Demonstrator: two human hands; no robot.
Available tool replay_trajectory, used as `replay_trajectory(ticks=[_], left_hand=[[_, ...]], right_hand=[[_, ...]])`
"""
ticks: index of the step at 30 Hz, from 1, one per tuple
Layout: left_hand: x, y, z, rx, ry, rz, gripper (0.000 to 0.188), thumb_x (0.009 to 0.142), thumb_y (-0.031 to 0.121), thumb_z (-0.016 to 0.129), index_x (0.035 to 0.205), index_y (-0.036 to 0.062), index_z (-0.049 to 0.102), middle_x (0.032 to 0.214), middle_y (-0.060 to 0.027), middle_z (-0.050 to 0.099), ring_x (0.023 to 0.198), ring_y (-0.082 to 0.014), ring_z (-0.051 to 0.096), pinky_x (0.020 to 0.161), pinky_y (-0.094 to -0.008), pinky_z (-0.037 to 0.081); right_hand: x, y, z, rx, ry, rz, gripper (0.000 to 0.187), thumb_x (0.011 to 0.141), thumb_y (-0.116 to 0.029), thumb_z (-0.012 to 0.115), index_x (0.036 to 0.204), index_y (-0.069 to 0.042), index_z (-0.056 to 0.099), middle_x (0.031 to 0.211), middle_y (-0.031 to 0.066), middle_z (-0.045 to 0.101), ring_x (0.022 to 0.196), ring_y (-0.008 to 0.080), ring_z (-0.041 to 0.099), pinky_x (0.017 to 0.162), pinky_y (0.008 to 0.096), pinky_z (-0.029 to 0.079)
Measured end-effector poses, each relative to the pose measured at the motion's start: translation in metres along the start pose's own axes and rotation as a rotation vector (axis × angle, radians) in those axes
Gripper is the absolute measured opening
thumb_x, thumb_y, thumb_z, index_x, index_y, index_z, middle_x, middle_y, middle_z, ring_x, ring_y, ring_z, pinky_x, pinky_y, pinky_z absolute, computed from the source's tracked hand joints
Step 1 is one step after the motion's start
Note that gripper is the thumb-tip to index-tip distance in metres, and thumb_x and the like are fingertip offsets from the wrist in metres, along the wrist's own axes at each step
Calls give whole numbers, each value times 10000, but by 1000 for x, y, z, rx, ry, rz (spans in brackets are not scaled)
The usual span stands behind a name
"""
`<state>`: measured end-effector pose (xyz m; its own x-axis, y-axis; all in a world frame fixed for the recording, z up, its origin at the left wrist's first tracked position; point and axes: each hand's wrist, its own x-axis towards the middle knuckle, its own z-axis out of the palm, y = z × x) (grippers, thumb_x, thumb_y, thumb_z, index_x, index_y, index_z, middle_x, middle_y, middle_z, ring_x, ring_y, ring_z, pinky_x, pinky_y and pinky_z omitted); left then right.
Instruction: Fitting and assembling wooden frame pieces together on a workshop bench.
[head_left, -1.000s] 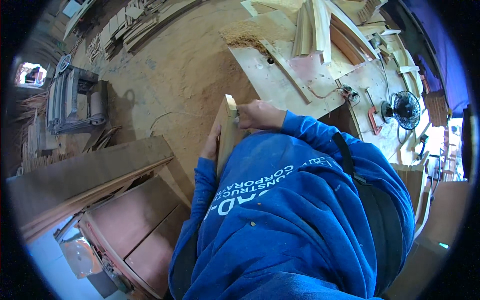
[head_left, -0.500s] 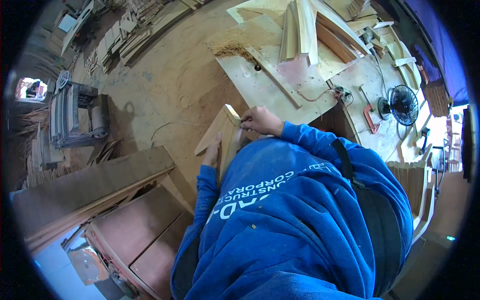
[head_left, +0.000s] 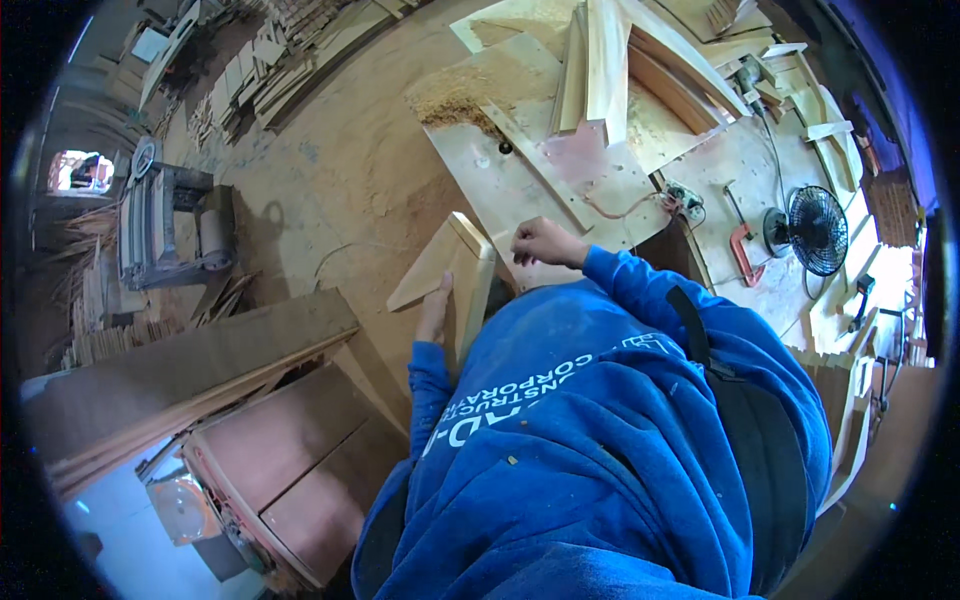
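- Worktable (head_left: pixel 710 215): pale-topped, to the person's right and ahead; sawdust (head_left: pixel 458 103) is heaped at the far end of its left edge.
- Grey machine (head_left: pixel 175 228) with a handwheel: stands on the floor (head_left: pixel 345 175), well to the left of the worktable.
- Wooden frame (head_left: pixel 612 90): rests on the worktable toward the far edge.
- Angled wooden board (head_left: pixel 425 268): held off the worktable, beyond its left edge, tilted, with the lower end close to the blue sweatshirt (head_left: pixel 600 400).
- Black fan (head_left: pixel 818 230): upright on the worktable, toward the right edge.
- Narrow wooden strip (head_left: pixel 535 165): flat on the worktable, running obliquely from the sawdust.
- Red clamp (head_left: pixel 742 255): on the worktable near its near edge, left of the fan.
- Left hand (head_left: pixel 432 312): clamped on the board's left side.
- Right hand (head_left: pixel 548 243): apart from left hand and board, fingers curled; cannot tell whether they hold anything.
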<state>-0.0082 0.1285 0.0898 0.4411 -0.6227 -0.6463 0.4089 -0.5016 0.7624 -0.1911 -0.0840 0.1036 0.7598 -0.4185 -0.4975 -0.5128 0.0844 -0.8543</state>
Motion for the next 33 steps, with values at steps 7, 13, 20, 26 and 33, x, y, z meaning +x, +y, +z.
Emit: replay_trajectory(ticks=[7, 13, 20, 26, 33], left_hand=[[-33, 23, -19, -226, -64, -34, 616, 967, 562, 462, 1239, 21, 570, 1105, -97, 642, 888, -201, 637, 731, -317, 531], [-49, 22, -38, -527, -633, -216, 743, 862, 712, 403, 1085, 16, 536, 820, -78, 537, 699, -186, 545, 633, -322, 463], [-34, 31, -26, -424, -546, -260, 654, 881, 634, 490, 1096, 22, 567, 876, -98, 583, 751, -210, 575, 685, -355, 482], [10, 29, 6, 308, -144, 65, 649, 826, 528, 698, 1155, -23, 607, 1032, -150, 671, 883, -293, 652, 793, -416, 530], [51, 25, 60, 961, 24, 231, 716, 716, 534, 778, 1104, -52, 641, 1092, -260, 666, 1008, -375, 653, 856, -430, 521]], right_hand=[[29, -18, 9, 705, -199, -80, 346, 906, -111, 658, 1240, -59, 583, 818, -4, 613, 749, 95, 608, 704, 273, 515], [48, -22, 6, 283, -395, -97, 295, 912, -116, 641, 1201, -58, 636, 914, -6, 649, 815, 79, 590, 738, 250, 493], [25, 32, -20, 413, -217, 36, 191, 917, -134, 628, 1089, -55, 658, 892, -16, 659, 749, 65, 580, 703, 230, 484], [12, 55, -43, 501, -89, 135, 138, 899, -108, 606, 1022, -64, 649, 878, -10, 654, 731, 58, 572, 685, 233, 486], [8, 67, -44, -194, 229, -250, 206, 798, -208, 671, 836, -5, 663, 741, 118, 662, 706, 240, 647, 670, 350, 526]])
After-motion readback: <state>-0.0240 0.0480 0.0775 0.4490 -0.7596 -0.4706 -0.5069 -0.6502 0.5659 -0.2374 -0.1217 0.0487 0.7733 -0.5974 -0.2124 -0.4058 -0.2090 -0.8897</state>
